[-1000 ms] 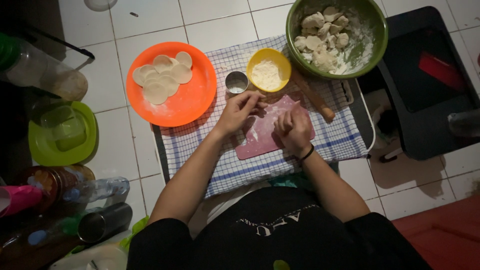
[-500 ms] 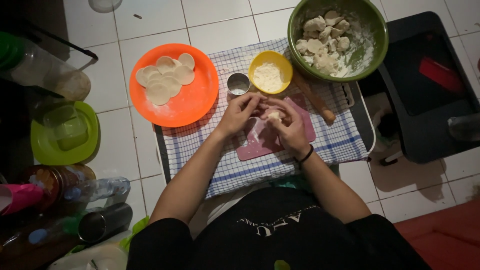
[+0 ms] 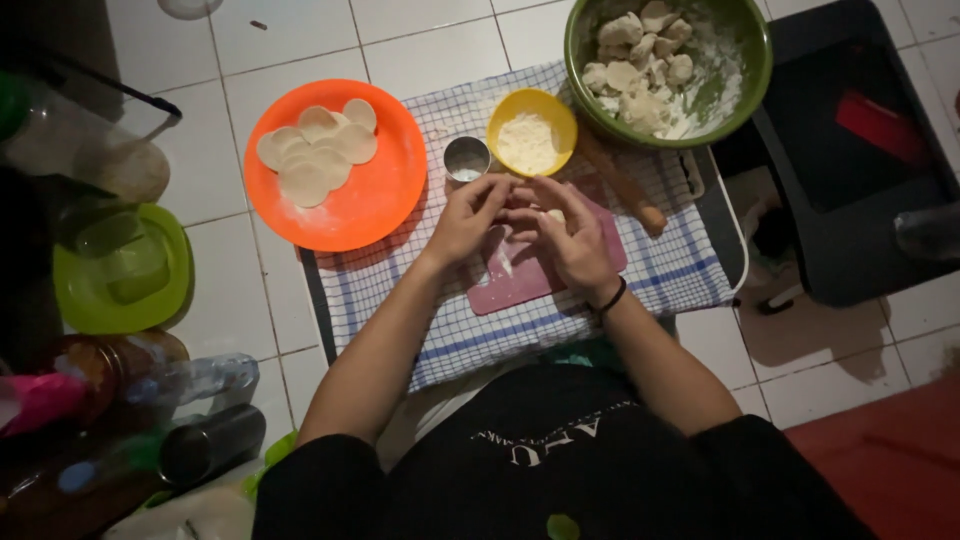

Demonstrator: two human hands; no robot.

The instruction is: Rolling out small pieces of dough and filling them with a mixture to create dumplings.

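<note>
Two hands, one small lump of dough [image 3: 553,215] over the pink board [image 3: 520,283], mid-cloth [image 3: 660,275].

Left hand [image 3: 468,215] and right hand [image 3: 572,238] meet — fingertips pinching the mostly hidden lump. Likely soft, light, tacky; best held gently at its edges.

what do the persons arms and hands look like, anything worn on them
Both forearms are bare; short black sleeves end above the elbows. The left hand wears nothing visible. The right hand has a thin dark band around its wrist. No gloves or rings are visible.
</note>
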